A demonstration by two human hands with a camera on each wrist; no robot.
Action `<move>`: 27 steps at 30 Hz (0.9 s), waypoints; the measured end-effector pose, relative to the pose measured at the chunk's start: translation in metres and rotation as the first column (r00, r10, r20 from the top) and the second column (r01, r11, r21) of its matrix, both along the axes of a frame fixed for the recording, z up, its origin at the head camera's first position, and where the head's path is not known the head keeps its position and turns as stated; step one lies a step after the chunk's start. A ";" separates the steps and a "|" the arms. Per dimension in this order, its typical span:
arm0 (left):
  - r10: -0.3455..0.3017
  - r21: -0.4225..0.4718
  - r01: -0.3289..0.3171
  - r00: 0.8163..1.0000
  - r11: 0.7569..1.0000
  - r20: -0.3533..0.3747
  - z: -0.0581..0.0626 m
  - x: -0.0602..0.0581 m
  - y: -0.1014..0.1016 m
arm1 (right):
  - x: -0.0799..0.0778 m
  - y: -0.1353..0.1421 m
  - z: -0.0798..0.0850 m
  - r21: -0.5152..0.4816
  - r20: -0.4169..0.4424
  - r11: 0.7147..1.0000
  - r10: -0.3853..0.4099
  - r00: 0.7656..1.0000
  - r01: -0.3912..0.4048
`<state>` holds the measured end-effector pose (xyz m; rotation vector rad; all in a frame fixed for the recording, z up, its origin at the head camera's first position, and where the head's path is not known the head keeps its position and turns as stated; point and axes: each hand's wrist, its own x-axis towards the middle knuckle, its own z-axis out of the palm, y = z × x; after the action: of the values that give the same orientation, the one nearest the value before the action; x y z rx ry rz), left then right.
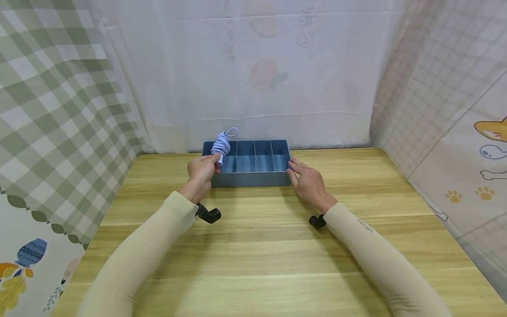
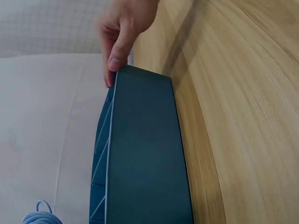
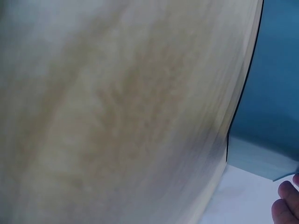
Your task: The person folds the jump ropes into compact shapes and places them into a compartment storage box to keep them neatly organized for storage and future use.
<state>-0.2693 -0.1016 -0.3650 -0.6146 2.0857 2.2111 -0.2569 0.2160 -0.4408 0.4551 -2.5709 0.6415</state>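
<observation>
My left hand (image 1: 201, 172) pinches a wound bundle of pale lavender cord (image 1: 221, 145), thumb and fingers at its lower end. A loop sticks up from the bundle's top. The bundle overlaps the leftmost compartment of a blue-grey divided box (image 1: 251, 179) in the head view. At the box's right end, my right hand (image 1: 308, 179) holds the end wall near the front corner. The left wrist view shows this right hand (image 2: 128, 21) with its thumb at the box corner. Only some fingers (image 3: 286, 207) show in the right wrist view, beside the end wall.
The box stands on a wooden table (image 1: 253, 255) near its back edge. White printed cloth (image 1: 237, 79) hangs right behind it. Green checked cloth (image 1: 59, 88) hangs at the left, and a patterned sheet (image 1: 443, 132) at the right. Dark wrist devices (image 1: 209, 214) sit under both wrists.
</observation>
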 end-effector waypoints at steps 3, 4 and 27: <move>0.003 -0.038 -0.003 1.000 0.999 0.003 -0.002 -0.002 0.000 | 0.000 0.000 0.000 -0.005 -0.006 1.000 0.001 1.000 -0.001; 0.005 -0.050 -0.004 1.000 0.999 0.003 -0.003 -0.003 0.001 | 0.000 0.000 0.000 -0.007 -0.008 1.000 0.001 1.000 -0.001; -0.102 -0.320 0.106 0.994 0.941 0.029 -0.016 -0.016 0.003 | 0.000 -0.001 0.000 0.025 0.017 1.000 -0.017 1.000 0.017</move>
<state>-0.2853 -0.0989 -0.3812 -0.5159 2.4328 1.8217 -0.2571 0.2154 -0.4404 0.4371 -2.5986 0.6110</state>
